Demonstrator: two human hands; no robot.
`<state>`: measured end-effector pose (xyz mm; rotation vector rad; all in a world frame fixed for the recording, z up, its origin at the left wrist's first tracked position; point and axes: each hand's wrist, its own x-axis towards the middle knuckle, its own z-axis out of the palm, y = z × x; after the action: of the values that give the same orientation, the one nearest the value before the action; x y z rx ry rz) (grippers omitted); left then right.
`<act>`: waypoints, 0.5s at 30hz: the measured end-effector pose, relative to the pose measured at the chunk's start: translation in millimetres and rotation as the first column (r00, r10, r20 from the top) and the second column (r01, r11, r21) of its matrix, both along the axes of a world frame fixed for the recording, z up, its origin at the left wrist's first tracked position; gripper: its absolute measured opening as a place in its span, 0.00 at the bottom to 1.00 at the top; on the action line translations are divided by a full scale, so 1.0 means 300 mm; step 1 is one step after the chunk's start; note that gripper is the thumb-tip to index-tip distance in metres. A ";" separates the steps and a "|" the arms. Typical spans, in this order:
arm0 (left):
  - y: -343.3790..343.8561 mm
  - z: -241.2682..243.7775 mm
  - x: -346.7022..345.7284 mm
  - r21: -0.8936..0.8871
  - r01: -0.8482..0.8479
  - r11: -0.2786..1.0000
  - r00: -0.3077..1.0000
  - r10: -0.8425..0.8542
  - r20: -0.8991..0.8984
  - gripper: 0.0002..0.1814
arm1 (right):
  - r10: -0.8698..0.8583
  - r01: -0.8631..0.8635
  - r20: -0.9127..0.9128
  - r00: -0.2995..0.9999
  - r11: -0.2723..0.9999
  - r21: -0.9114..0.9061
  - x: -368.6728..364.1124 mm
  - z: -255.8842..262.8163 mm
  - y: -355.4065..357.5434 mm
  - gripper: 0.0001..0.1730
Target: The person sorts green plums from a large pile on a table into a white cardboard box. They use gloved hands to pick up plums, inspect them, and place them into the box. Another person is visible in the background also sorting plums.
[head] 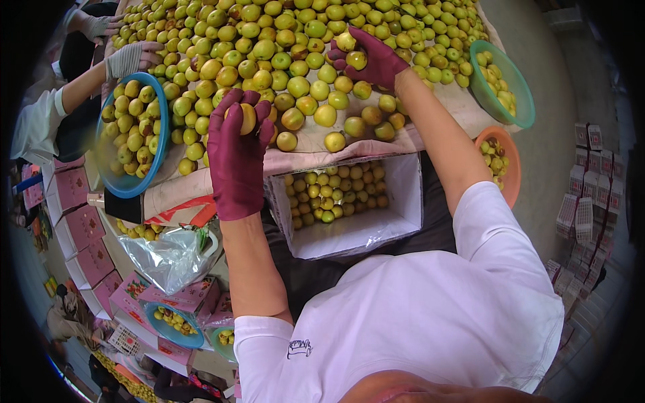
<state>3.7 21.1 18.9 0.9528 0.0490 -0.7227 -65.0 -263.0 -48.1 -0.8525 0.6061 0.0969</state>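
A maroon glove covers my left hand (238, 151), its fingers curled around a yellowish jujube-like fruit (247, 119) above the table's near edge. My right hand (375, 58), gloved alike, cups a shiny fruit (357, 60) against its fingers, with another pale fruit (345, 42) at the fingertips. Beneath both hands spreads a large heap of green and yellow fruits (264, 49), some with brown patches, on a pinkish cloth (347, 149). Below the cloth's edge, a white-walled cardboard box (410, 194) stands open, several rows of fruits (335, 191) inside it.
A blue basin (164, 128) of fruits stands left, beside a co-worker's gloved hand (132, 59). To the right are a green basin (526, 103) and an orange basin (511, 176). Clear plastic bags (169, 257) and pink cartons (90, 257) lie lower left; stacked crates (584, 196) stand far right.
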 end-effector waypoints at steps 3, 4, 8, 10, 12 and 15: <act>-0.004 -0.001 -0.001 0.001 0.001 1.000 1.000 -0.001 -0.006 0.21 | 0.003 0.024 0.135 0.991 0.981 -0.194 -0.019 -0.012 0.012 0.22; -0.005 -0.001 -0.001 0.000 -0.001 1.000 1.000 0.001 -0.005 0.21 | -0.003 0.037 0.128 0.992 0.964 -0.265 -0.018 -0.015 0.010 0.22; -0.002 -0.021 0.010 -0.029 -0.007 1.000 1.000 0.006 -0.023 0.22 | -0.059 0.032 -0.035 0.998 0.849 -0.528 0.030 -0.030 -0.011 0.22; -0.006 -0.023 0.014 -0.049 -0.018 0.999 0.999 0.015 -0.048 0.23 | 0.080 -0.161 -0.141 0.987 0.388 -0.907 0.084 -0.092 -0.054 0.20; -0.003 -0.032 0.022 -0.081 -0.036 0.996 0.996 0.029 -0.083 0.23 | 0.132 0.027 -0.012 0.991 -0.293 -0.956 0.133 -0.152 -0.044 0.14; 0.010 -0.054 0.035 -0.158 -0.072 0.985 0.988 0.048 -0.150 0.23 | 0.083 -0.180 -0.201 0.976 -0.210 -0.961 0.184 -0.142 -0.037 0.12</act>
<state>14.2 24.2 2.7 0.7379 0.1443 -0.7284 -9.8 -274.3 -90.7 -2.6366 0.5595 -0.2511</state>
